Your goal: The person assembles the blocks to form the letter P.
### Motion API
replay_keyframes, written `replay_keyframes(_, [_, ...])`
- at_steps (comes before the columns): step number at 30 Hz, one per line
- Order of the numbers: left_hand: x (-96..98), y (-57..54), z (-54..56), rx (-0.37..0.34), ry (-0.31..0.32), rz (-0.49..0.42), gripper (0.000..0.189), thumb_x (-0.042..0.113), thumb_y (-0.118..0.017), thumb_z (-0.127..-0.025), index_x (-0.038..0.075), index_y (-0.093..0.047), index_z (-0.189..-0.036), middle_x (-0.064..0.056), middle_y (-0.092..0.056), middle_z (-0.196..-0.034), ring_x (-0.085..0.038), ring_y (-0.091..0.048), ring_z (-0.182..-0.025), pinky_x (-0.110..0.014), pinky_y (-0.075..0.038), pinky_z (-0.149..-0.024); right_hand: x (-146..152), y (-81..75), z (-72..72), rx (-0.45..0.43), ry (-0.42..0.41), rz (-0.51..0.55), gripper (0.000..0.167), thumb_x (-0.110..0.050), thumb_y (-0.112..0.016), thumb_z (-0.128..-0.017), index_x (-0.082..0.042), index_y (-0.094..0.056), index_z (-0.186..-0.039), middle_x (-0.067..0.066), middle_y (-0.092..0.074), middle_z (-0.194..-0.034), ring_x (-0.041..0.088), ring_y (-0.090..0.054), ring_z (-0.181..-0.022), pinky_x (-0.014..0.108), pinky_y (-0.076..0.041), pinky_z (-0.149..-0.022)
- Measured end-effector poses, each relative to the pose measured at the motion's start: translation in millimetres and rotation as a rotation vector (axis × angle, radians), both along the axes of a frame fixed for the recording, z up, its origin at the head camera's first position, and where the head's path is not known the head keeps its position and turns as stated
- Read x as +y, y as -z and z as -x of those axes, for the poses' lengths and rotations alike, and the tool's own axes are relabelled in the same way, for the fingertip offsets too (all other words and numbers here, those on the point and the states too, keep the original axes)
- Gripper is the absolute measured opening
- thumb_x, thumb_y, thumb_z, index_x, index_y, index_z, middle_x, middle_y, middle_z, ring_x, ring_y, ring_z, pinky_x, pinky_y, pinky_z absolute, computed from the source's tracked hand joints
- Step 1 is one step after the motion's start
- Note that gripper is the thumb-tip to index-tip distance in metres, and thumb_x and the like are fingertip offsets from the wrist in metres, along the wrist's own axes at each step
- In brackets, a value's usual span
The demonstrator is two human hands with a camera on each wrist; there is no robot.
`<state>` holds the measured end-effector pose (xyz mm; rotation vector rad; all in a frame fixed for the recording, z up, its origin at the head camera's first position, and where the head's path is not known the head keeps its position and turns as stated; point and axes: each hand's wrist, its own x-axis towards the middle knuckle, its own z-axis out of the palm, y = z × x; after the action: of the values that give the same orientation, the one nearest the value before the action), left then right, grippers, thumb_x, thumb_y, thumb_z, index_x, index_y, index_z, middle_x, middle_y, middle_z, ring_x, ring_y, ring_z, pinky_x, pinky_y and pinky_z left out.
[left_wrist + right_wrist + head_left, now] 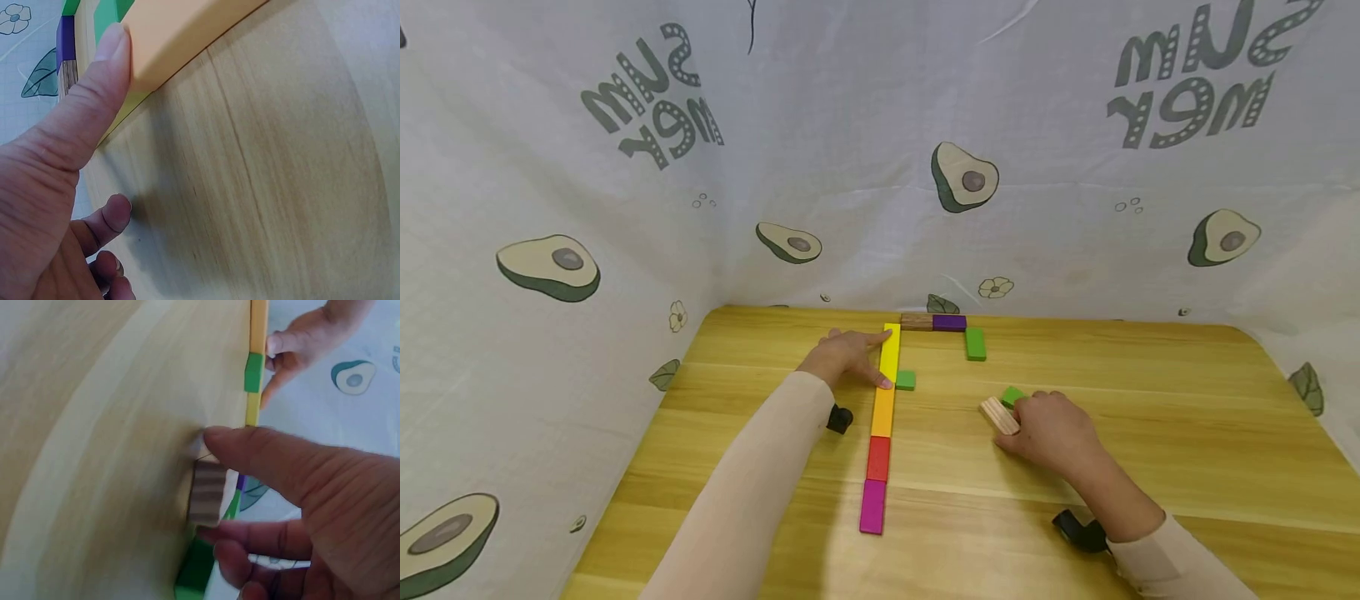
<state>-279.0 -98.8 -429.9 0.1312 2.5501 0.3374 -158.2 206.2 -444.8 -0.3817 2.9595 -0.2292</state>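
My left hand (848, 357) reaches over the far part of a block row, its index fingertip and thumb resting on the yellow block (890, 352). The thumb (106, 75) lies by the joint with the orange block (883, 414). A small green block (906, 380) sits against the row's right side there. Red (877, 458) and magenta (872, 507) blocks extend the row nearer. My right hand (1051, 429) pinches a pale striped wooden block (998, 414) between thumb and fingers, low over the table. Beside those fingers lies another green block (195, 569).
From the row's far end, a brown block (917, 322) and a purple block (950, 322) run right along the table's back edge. A green block (975, 343) angles toward me from the purple one. A patterned white cloth (865, 150) hangs behind the wooden table (1187, 400).
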Motion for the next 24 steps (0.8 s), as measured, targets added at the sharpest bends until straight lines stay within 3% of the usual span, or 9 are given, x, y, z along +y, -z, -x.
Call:
replay_keyframes(2, [-0.1,0.1,0.4,-0.001,-0.001,-0.001,0.102,0.061,-0.084,-0.073,0.054,-0.025,-0.157,-0.007,-0.039,-0.165,-0.042,-0.033,-0.139,-0.063,-0.038,-0.112,0.0,1.4,1.1,0.006,-0.018,0.021,0.035,-0.041,-0.082,-0.084,-0.015,-0.062,-0.070,-0.002,-0.054,-0.065,0.015,-0.046,-0.061,0.028,-0.036,-0.054])
replay_keyframes(5, [-0.1,0.2,0.6,-0.005,-0.010,-0.002,0.102,0.061,-0.084,-0.073,0.055,-0.026,-0.156,-0.006,-0.039,-0.165,-0.042,-0.032,-0.141,-0.063,-0.038,-0.113,-2.7,2.5,8.1,0.024,-0.059,0.093,0.028,-0.037,-0.082,-0.085,-0.011,-0.070,-0.085,0.001,-0.060,-0.077,0.016,-0.051,-0.069,0.032,-0.044,-0.061])
replay_keyframes(10, [-0.1,1.3,0.9,-0.003,-0.021,-0.005,0.102,0.060,-0.085,-0.073,0.055,-0.026,-0.156,-0.006,-0.039,-0.164,-0.042,-0.030,-0.144,-0.064,-0.036,-0.114,-17.5,6.2,34.7,0.076,-0.113,0.219,0.034,-0.034,-0.078,-0.091,-0.007,-0.073,-0.110,0.007,-0.067,-0.098,0.024,-0.060,-0.090,0.046,-0.054,-0.082])
replay_keyframes(17, [0.4,1.3,1.5,-0.002,-0.021,-0.005,0.103,0.060,-0.085,-0.072,0.056,-0.026,-0.156,-0.006,-0.039,-0.164,-0.042,-0.029,-0.145,-0.064,-0.035,-0.115,-35.4,18.1,68.4,-0.030,-0.160,0.279,0.035,-0.030,-0.076,-0.093,-0.005,-0.071,-0.117,0.012,-0.068,-0.104,0.028,-0.060,-0.096,0.050,-0.051,-0.091])
replay_keyframes(24, [0.8,0.6,0.5,-0.009,-0.033,-0.008,0.104,0.061,-0.086,-0.071,0.057,-0.025,-0.156,-0.008,-0.039,-0.164,-0.043,-0.031,-0.143,-0.064,-0.038,-0.113,-43.4,22.0,76.8,-0.060,-0.165,0.320,0.036,-0.031,-0.076,-0.093,-0.006,-0.072,-0.119,0.012,-0.070,-0.106,0.028,-0.063,-0.099,0.051,-0.052,-0.095])
